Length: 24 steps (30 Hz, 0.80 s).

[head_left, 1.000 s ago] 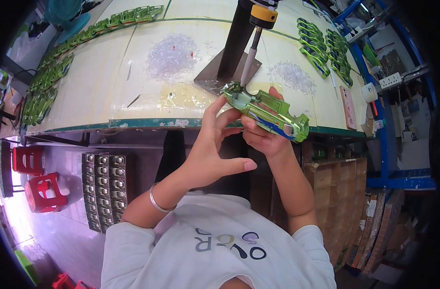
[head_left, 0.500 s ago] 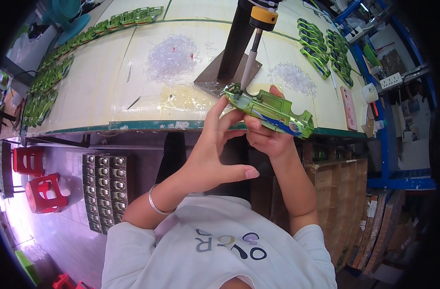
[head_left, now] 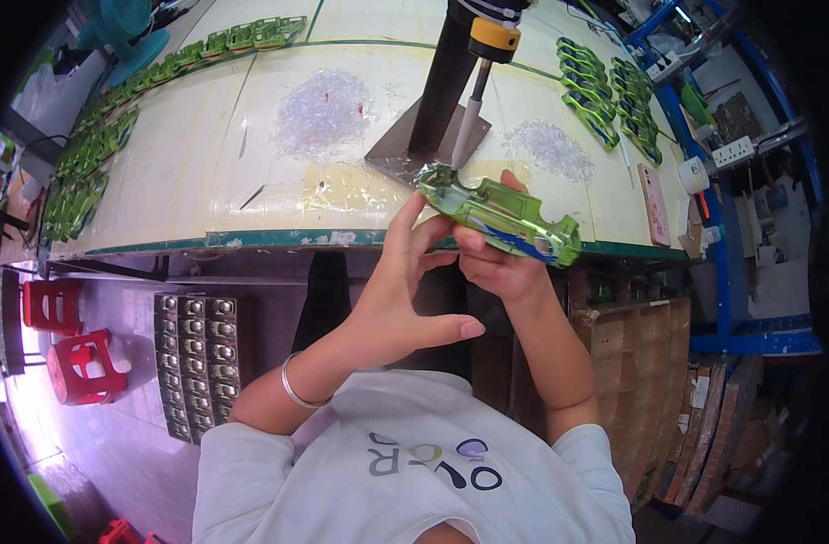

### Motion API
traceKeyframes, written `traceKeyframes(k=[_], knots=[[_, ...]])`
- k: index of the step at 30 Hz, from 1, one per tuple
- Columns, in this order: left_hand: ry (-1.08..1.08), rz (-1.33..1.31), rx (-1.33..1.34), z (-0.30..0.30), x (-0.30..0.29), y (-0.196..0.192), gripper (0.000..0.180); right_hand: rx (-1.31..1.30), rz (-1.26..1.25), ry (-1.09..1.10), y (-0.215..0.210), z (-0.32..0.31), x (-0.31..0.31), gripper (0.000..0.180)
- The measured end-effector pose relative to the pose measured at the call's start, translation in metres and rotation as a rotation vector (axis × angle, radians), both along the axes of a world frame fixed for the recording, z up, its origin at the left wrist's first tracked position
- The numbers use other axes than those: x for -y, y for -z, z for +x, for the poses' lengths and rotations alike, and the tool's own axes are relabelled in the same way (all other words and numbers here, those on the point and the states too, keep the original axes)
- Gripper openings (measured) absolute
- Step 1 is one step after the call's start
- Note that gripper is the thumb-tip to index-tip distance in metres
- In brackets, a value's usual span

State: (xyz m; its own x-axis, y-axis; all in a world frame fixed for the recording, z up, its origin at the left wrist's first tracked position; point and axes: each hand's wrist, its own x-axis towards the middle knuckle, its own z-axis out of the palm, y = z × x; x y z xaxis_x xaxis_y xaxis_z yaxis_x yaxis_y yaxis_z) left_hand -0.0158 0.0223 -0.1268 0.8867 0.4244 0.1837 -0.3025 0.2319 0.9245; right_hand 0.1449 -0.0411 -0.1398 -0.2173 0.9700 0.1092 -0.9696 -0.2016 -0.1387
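Observation:
A shiny green toy car body (head_left: 505, 218) with blue side markings is tilted above the table's front edge. My right hand (head_left: 505, 263) grips it from below, thumb on the near side and fingers behind. My left hand (head_left: 396, 290) is spread, its thumb stretched out to the right. Its fingertips touch the car body's left end from beneath. The tip of a stand-mounted electric screwdriver (head_left: 470, 118), with a yellow collar, meets that same left end. What lies right under the tip is hidden.
Two piles of small clear plastic pieces (head_left: 324, 113) lie on the table (head_left: 188, 172), beside the stand's metal base (head_left: 401, 150). Rows of green car bodies (head_left: 587, 86) stand right and far left. A pink phone (head_left: 653, 204) lies at the right edge. Red stools (head_left: 88, 367) stand on the floor.
The car body has shifted slightly left, and its right end has dipped a little. My right hand has moved with it. The left hand stays spread in nearly the same place.

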Motion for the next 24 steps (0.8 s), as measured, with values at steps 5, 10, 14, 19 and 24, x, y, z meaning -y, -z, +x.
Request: traceKeyframes(k=[5,10,14,19,24], knots=[[0.037,-0.162,-0.170,-0.008,-0.003,0.018,0.091,0.189,-0.342,0.118,0.004,-0.008,0.022,0.055],[-0.429,0.354,-0.210,-0.025,-0.029,0.024,0.043,0.498,-0.395,0.357,-0.034,0.044,0.052,0.040],[-0.807,0.861,-0.211,-0.030,-0.080,0.027,0.023,1.640,-0.533,0.914,-0.046,0.132,0.059,0.040],[-0.928,0.883,-0.354,-0.036,-0.113,0.045,0.016,2.693,-0.737,0.683,-0.019,0.222,0.064,0.043],[-0.940,0.906,-0.406,-0.027,-0.110,0.047,0.012,2.778,-0.604,0.711,-0.002,0.260,0.047,0.038]])
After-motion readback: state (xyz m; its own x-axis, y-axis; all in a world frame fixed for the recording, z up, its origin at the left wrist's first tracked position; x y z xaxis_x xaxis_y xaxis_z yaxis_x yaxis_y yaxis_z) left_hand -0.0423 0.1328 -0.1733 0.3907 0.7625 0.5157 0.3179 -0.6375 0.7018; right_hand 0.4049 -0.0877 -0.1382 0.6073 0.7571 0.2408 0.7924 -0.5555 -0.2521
